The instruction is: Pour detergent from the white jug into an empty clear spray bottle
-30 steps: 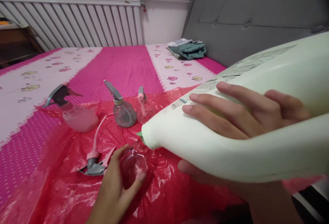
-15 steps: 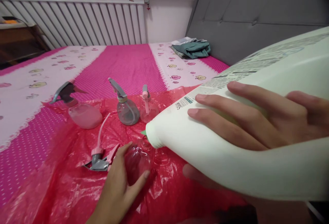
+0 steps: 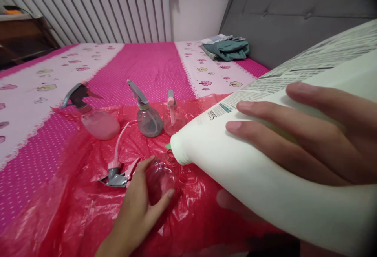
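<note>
Jug [image 3: 265, 170], big and white, tipped nearly flat, spout low and left, right over the mouth of the bottle [image 3: 159, 176]. Right hand [image 3: 300, 139] holds the jug: fingers spread across its labelled top side, thumb under it. Left hand [image 3: 138, 206] cups the small clear bottle, thumb and fingers wrapped loosely round its sides; bottle stands uncapped on the red sheet [image 3: 73, 210], which covers the near part of the pink bed [image 3: 153, 68]. Loose sprayer head [image 3: 116, 174] with its tube lies just left of the left hand. Behind, in a row on the sheet: three capped spray bottles, one tilted at left [image 3: 94, 117], a grey one [image 3: 147, 117], a pink one [image 3: 173, 117] close beside it. Folded clothes [image 3: 226, 48] lie far back by the grey headboard [image 3: 294, 17]. Radiator [image 3: 88, 13] on the wall.
</note>
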`<state>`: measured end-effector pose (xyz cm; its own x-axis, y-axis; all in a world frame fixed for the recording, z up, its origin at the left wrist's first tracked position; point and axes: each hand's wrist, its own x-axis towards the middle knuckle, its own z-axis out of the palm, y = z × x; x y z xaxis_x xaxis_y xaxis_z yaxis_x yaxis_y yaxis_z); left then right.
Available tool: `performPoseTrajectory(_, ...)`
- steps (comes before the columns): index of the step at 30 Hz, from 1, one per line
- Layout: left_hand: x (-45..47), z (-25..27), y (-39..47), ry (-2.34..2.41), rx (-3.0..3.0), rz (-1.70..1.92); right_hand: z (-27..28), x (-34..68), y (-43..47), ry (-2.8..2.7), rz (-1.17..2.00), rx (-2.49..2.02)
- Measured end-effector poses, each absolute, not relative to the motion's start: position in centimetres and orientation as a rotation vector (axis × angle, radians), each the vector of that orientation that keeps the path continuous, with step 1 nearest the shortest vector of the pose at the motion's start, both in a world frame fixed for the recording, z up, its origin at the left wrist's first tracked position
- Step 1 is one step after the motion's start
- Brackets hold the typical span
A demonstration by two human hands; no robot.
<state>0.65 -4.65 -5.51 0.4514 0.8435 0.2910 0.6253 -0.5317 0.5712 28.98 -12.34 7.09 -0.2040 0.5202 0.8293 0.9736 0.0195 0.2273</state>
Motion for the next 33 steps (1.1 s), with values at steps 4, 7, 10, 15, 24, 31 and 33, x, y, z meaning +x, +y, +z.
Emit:
performPoseTrajectory(4, 0.7, -5.6, -4.7, 1.244, 2.307, 0.800, 7.1, 31.6, -11.0, -1.993, -1.479, -1.122)
performPoseTrajectory(7, 0.7, -5.5, -4.7, 1.251, 2.308, 0.802, 6.7, 31.1, -10.7, -1.823, -1.333, -1.291)
performPoseTrajectory(10, 0.7, -5.3, -4.6, 1.249, 2.315, 0.805, 6.5, 30.1, -10.9, -1.794, -1.340, -1.322)
performPoseTrajectory(15, 0.7, -5.4, -4.5, 1.248, 2.314, 0.805, 6.8, 29.9, -11.2, -1.834, -1.326, -1.327)
performPoseTrajectory(24, 0.7, -5.4, -4.7, 1.239, 2.339, 0.812, 6.5, 30.2, -11.1, -1.843, -1.354, -1.323)
performPoseTrajectory(31, 0.8, -5.3, -4.7, 1.237, 2.351, 0.816, 6.6, 30.8, -10.9, -1.866, -1.294, -1.304)
performPoseTrajectory(33, 0.9, -5.3, -4.7, 1.237, 2.350, 0.812, 6.6, 30.8, -11.0, -1.874, -1.381, -1.296)
